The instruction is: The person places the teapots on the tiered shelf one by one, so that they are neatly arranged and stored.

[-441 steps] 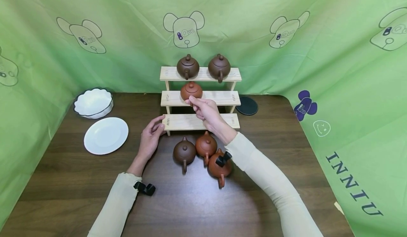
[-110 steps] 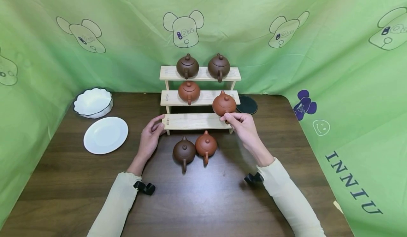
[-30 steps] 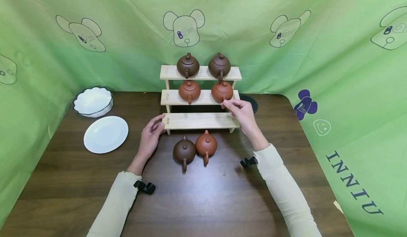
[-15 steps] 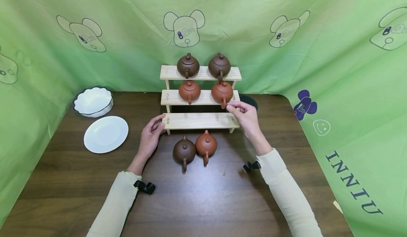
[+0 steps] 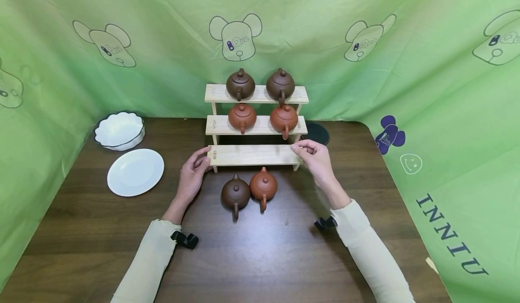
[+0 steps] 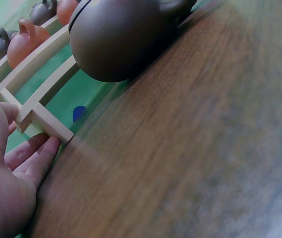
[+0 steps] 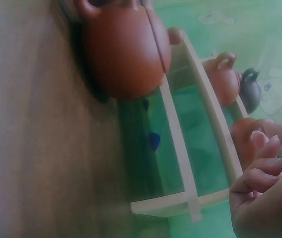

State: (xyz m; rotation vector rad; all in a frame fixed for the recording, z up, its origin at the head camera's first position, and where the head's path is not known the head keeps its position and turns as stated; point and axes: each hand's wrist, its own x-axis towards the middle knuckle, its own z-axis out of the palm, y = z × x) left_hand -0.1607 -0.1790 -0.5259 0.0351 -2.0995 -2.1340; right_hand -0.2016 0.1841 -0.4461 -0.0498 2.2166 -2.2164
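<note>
A three-step wooden display stand (image 5: 256,155) stands at the back of the table. My left hand (image 5: 192,176) grips the left end of its lowest step; in the left wrist view the fingers (image 6: 39,156) touch the leg. My right hand (image 5: 318,160), fingers loosely bent and holding nothing, is by the right end of that step. The middle step bears two reddish teapots, left (image 5: 242,117) and right (image 5: 284,118). Two dark brown teapots, left (image 5: 240,85) and right (image 5: 280,86), occupy the top step. On the table before the stand are a dark brown teapot (image 5: 235,194) and a reddish teapot (image 5: 264,184).
A white scalloped bowl (image 5: 120,131) and a white oval plate (image 5: 136,172) lie at the left. Behind the stand's right side is a dark round coaster (image 5: 318,133), partly hidden. Green printed cloth (image 5: 162,68) encloses the wooden table (image 5: 252,258) at the back and sides.
Over the earlier frames, my right hand carried a reddish teapot from the table to the middle step's right side. It has since released the handle and drawn back toward me. The left hand stays put.
</note>
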